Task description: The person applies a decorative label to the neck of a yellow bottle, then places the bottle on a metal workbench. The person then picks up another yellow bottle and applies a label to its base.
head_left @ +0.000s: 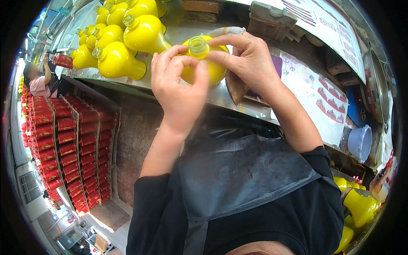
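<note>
A glossy yellow bottle [217, 73] with a bare, threaded glass neck stands upright in front of me at the edge of the workbench. My left hand [178, 87] closes on the left of its neck, the thumb smeared by motion. From the other side my right hand [253, 59] pinches at the neck with thumb and forefinger; one of its fingers wears a white covering. Whether a thin piece lies between the fingertips I cannot make out. Just right of the bottle sits a brown, curved piece [236, 88], partly under my right hand.
Several yellow bottles [121, 61] crowd the bench at left. Printed sheets [331, 100], a grey block [272, 21] and a pale blue bucket [360, 143] are to the right. Red bottles fill a rack [70, 148] at left, near a person [38, 85]. More yellow bottles [361, 208] lie lower right.
</note>
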